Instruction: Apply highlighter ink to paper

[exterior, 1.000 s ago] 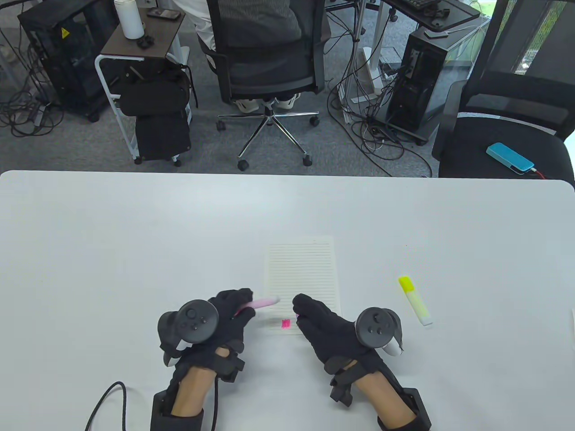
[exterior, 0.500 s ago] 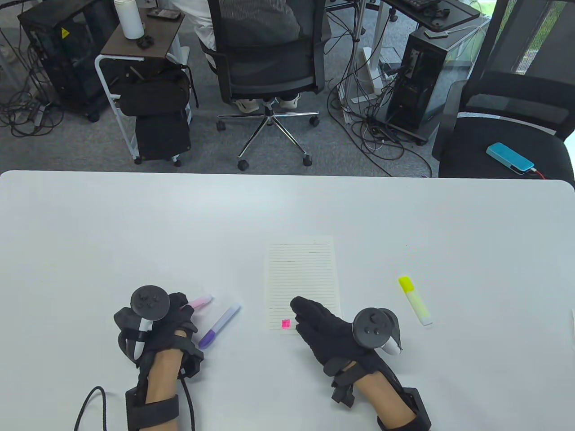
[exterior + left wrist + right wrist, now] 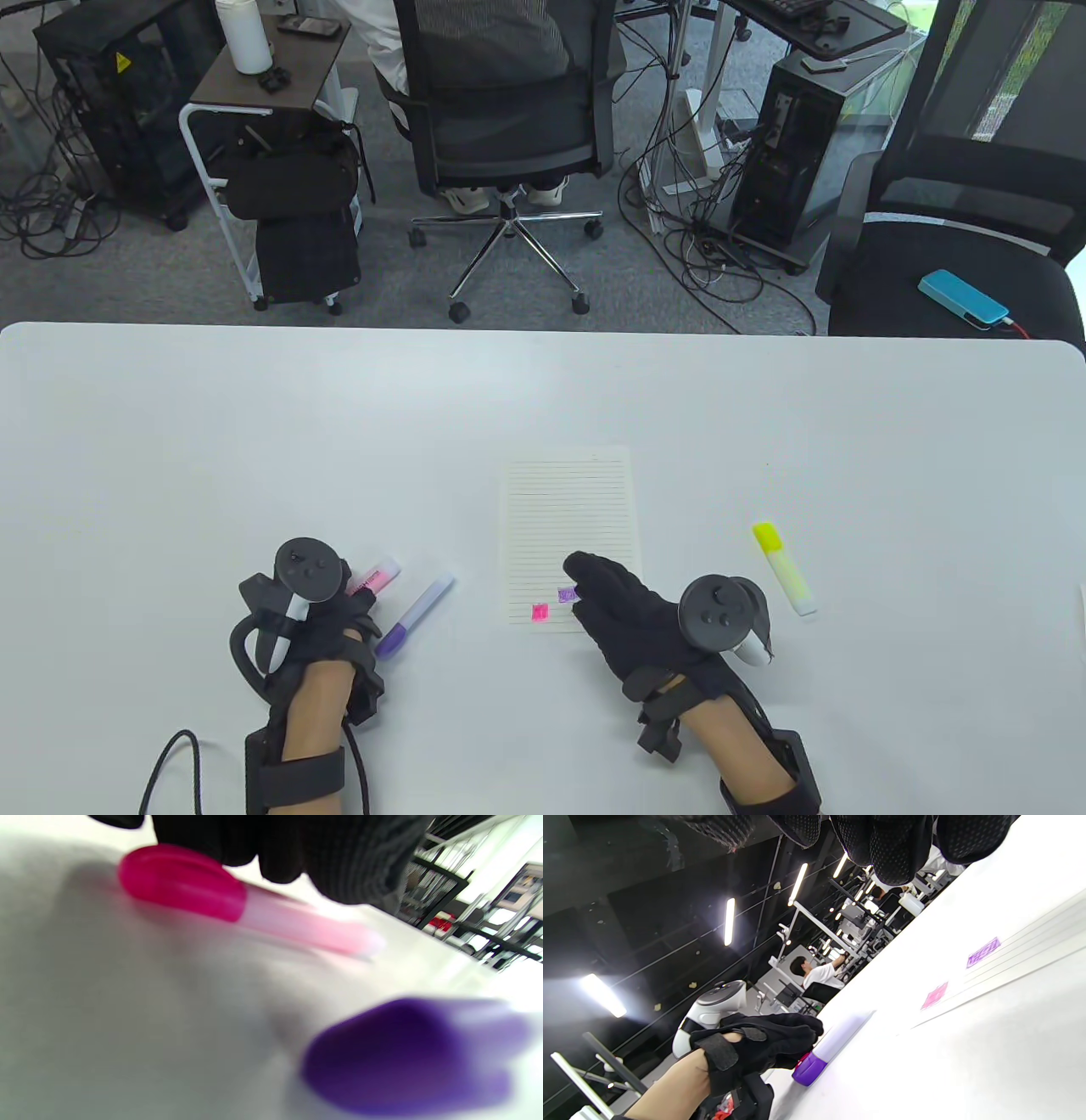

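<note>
Paper (image 3: 570,518), a lined sheet, lies flat at lower centre of the table (image 3: 254,441), with a pink mark (image 3: 540,613) and a purple mark (image 3: 567,595) near its bottom edge. The right hand (image 3: 636,615) rests at the sheet's lower right corner, fingers curled by the purple mark; what they hold is hidden. At lower left, the left hand (image 3: 327,628) touches a pink highlighter (image 3: 373,577), its grip unclear. A purple highlighter (image 3: 414,616) lies just beside, a yellow highlighter (image 3: 784,567) at right.

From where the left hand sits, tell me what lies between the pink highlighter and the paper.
The purple highlighter lies on the table between the pink highlighter, under the left hand's fingers, and the paper. Nothing else visible blocks that stretch.
</note>
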Motion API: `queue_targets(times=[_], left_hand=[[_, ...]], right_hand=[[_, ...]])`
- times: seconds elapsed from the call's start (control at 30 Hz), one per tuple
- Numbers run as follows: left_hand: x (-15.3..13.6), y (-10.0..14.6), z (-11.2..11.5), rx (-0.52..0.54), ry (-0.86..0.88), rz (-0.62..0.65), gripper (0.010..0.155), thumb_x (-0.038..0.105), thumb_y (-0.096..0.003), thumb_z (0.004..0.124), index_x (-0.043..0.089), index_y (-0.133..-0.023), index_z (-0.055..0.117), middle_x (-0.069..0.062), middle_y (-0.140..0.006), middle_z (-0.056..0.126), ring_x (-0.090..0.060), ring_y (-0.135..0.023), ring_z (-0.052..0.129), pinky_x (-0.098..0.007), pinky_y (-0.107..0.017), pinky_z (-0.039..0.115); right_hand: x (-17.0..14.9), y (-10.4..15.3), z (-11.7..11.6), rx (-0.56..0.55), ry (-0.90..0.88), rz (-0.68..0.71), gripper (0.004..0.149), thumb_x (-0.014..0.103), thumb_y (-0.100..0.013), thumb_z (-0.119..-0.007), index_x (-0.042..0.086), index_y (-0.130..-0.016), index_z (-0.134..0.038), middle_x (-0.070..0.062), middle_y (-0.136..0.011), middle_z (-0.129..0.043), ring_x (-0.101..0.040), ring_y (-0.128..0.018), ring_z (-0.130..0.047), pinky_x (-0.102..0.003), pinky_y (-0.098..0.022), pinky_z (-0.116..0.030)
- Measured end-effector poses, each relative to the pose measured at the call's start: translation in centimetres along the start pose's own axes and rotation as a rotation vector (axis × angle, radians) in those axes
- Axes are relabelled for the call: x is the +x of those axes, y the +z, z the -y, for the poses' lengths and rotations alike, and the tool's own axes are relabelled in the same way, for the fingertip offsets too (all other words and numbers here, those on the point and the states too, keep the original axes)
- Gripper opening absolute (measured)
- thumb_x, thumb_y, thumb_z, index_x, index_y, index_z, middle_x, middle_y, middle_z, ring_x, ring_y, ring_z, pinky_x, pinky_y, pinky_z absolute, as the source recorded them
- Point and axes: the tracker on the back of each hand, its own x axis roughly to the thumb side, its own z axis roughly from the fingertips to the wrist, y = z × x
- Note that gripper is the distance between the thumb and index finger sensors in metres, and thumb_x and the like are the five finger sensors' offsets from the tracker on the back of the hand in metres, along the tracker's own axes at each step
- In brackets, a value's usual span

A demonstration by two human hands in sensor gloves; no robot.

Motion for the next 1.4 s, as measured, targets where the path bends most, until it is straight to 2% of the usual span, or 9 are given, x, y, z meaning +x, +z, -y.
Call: queue_targets(times=[0.1,0.2,0.33,0.47,0.63,0.8,0.93,1.27,1.4], left_hand=[[1.4,1.0,-0.6,0.050,0.069,0.160,0.069,0.046,-0.0407,0.081,0.017,-0.100,0.062,-0.012,-0.108,0.052,-0.036,-0.092,0.069,-0.064,-0.068,0.053],[4.2,2.6,-0.7,0.127,0.231,0.482,0.070,0.049,-0.0419,0.078,0.018,-0.102,0.058,-0.012,-0.110,0.048,-0.037,-0.095,0.065,-0.065,-0.069,0.053],[7.6,5.3,-0.1,0.110,0.457,0.767,0.070,0.050,-0.0427,0.076,0.020,-0.103,0.057,-0.010,-0.111,0.049,-0.037,-0.097,0.065,-0.064,-0.069,0.055],[9.2,6.6,0.8,0.065,0.567,0.849,0.070,0.051,-0.0429,0.075,0.020,-0.103,0.057,-0.010,-0.111,0.050,-0.037,-0.096,0.066,-0.064,-0.068,0.056],[10.1,7.2,1.6,0.025,0.514,0.879,0.069,0.052,-0.0432,0.074,0.020,-0.103,0.058,-0.010,-0.110,0.051,-0.037,-0.096,0.067,-0.064,-0.068,0.056],[10.2,7.4,1.7,0.017,0.503,0.884,0.069,0.052,-0.0433,0.074,0.020,-0.102,0.059,-0.010,-0.110,0.052,-0.037,-0.096,0.067,-0.065,-0.068,0.057],[10.2,7.4,1.7,0.014,0.500,0.882,0.068,0.052,-0.0433,0.074,0.019,-0.102,0.061,-0.011,-0.110,0.053,-0.037,-0.095,0.068,-0.065,-0.067,0.057],[10.3,7.4,1.9,0.017,0.477,0.872,0.068,0.052,-0.0436,0.074,0.019,-0.102,0.061,-0.012,-0.110,0.050,-0.038,-0.096,0.066,-0.065,-0.068,0.056],[10.3,7.4,1.9,0.019,0.464,0.867,0.068,0.052,-0.0437,0.074,0.019,-0.102,0.061,-0.012,-0.110,0.050,-0.038,-0.097,0.065,-0.065,-0.068,0.056]], right_hand=[[-0.3,0.2,1.2,-0.040,0.015,-0.024,0.059,0.045,-0.066,-0.059,0.018,-0.115,-0.041,-0.027,-0.116,-0.045,-0.055,-0.097,-0.059,-0.070,-0.066,-0.054],[-0.9,0.8,3.1,-0.058,0.044,-0.110,0.059,0.046,-0.067,-0.059,0.018,-0.115,-0.041,-0.027,-0.117,-0.042,-0.056,-0.099,-0.054,-0.072,-0.066,-0.051],[-2.7,2.3,6.8,-0.179,0.184,-0.305,0.059,0.045,-0.067,-0.060,0.017,-0.115,-0.042,-0.028,-0.117,-0.041,-0.057,-0.099,-0.051,-0.073,-0.066,-0.048],[-4.6,4.4,9.5,-0.307,0.225,-0.568,0.060,0.043,-0.067,-0.062,0.013,-0.115,-0.043,-0.029,-0.118,-0.034,-0.060,-0.100,-0.041,-0.076,-0.066,-0.040],[-7.4,7.1,11.7,-0.431,0.279,-0.929,0.064,0.040,-0.066,-0.069,0.009,-0.114,-0.041,-0.031,-0.117,-0.030,-0.063,-0.100,-0.019,-0.076,-0.066,-0.030],[-9.2,7.6,11.6,-0.279,0.385,-1.229,0.068,0.038,-0.064,-0.077,0.004,-0.111,-0.042,-0.034,-0.113,-0.031,-0.061,-0.099,-0.021,-0.074,-0.066,-0.031],[-9.8,7.1,11.4,-0.277,0.510,-1.255,0.059,0.032,-0.063,-0.077,0.006,-0.108,-0.048,-0.030,-0.110,-0.035,-0.059,-0.096,-0.028,-0.071,-0.067,-0.034],[-10.0,7.2,11.8,-0.179,0.397,-1.229,0.053,0.030,-0.062,-0.077,-0.002,-0.098,-0.055,-0.028,-0.105,-0.037,-0.056,-0.094,-0.025,-0.071,-0.067,-0.030],[-8.6,6.5,11.2,-0.195,0.335,-1.045,0.053,0.030,-0.063,-0.074,0.001,-0.099,-0.050,-0.031,-0.107,-0.038,-0.060,-0.095,-0.032,-0.073,-0.066,-0.037]])
